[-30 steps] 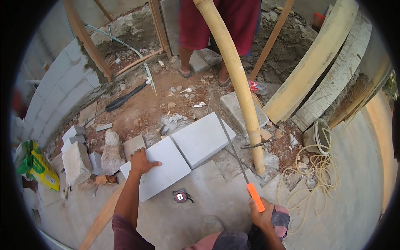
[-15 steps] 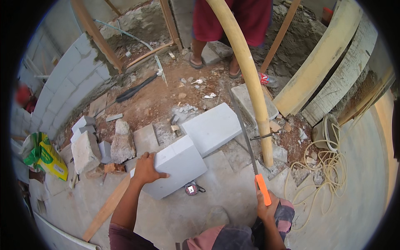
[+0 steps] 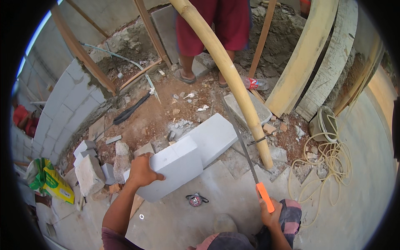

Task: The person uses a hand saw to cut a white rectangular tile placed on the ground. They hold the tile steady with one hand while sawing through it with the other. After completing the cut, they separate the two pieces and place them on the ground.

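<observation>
My left hand (image 3: 144,170) grips the left end of a pale grey-white lightweight concrete block (image 3: 177,171), fingers over its top and thumb on the near face. This block leans against a second white block (image 3: 216,135) lying behind it to the right. In my right hand (image 3: 271,211) is a hand saw, its orange handle (image 3: 264,196) inside my closed fingers. The long saw blade (image 3: 241,143) points away from me, up and to the left, to the right of both blocks and apart from the held one. A small tape measure (image 3: 195,200) lies on the floor near the held block.
A bamboo pole (image 3: 225,50) slants past the blade's far side. Rubble stones (image 3: 90,175) and a yellow-green bag (image 3: 56,181) are at left. A bucket (image 3: 323,127) and coiled hose (image 3: 329,166) lie at right. Another person's legs (image 3: 187,66) stand beyond the blocks.
The held block has shifted left and tilted, now standing farther from the tape measure. My left hand moved with it. The saw stays in my right hand; the whole view has shifted slightly.
</observation>
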`<action>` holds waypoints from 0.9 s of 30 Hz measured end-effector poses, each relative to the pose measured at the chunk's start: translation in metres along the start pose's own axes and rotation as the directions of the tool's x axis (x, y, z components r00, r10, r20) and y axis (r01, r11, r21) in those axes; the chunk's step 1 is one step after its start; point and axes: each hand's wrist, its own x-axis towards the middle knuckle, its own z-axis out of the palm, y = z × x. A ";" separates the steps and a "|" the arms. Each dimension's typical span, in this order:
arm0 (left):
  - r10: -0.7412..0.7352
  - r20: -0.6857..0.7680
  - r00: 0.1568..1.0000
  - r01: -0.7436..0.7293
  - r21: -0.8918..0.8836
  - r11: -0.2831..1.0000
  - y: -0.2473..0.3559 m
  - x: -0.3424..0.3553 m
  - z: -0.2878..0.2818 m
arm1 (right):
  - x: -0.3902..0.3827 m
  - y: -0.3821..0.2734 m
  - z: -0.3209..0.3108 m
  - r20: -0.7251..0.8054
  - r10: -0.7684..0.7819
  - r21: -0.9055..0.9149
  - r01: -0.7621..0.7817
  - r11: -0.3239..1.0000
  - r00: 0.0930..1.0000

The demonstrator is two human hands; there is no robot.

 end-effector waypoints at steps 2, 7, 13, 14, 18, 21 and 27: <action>0.022 0.041 0.999 -0.023 0.032 0.999 0.001 0.009 -0.011 | -0.004 0.001 0.002 0.010 -0.004 -0.014 0.004 1.000 1.000; 0.109 0.115 0.987 -0.115 0.048 0.992 0.010 0.029 -0.044 | -0.007 0.011 0.012 0.010 -0.090 -0.087 0.090 0.992 0.996; 0.193 0.137 0.972 -0.161 -0.212 0.964 0.020 0.085 -0.036 | -0.008 0.014 0.020 -0.009 -0.079 -0.049 0.078 0.996 0.997; 0.165 0.123 0.979 -0.136 -0.216 0.967 0.026 0.095 -0.030 | -0.007 0.014 0.021 -0.023 -0.074 -0.058 0.072 0.996 0.997; 0.211 0.099 0.972 -0.168 -0.329 0.929 0.044 0.130 0.014 | -0.012 0.010 0.014 0.042 -0.071 -0.090 0.075 0.993 0.997; 0.234 0.121 0.965 -0.179 -0.352 0.919 0.039 0.157 0.040 | -0.009 0.003 0.019 -0.012 -0.147 -0.045 0.146 0.988 0.989; 0.256 0.286 0.924 -0.141 -0.368 0.919 0.041 0.211 0.045 | -0.007 0.015 0.021 -0.047 -0.147 -0.081 0.143 0.986 0.988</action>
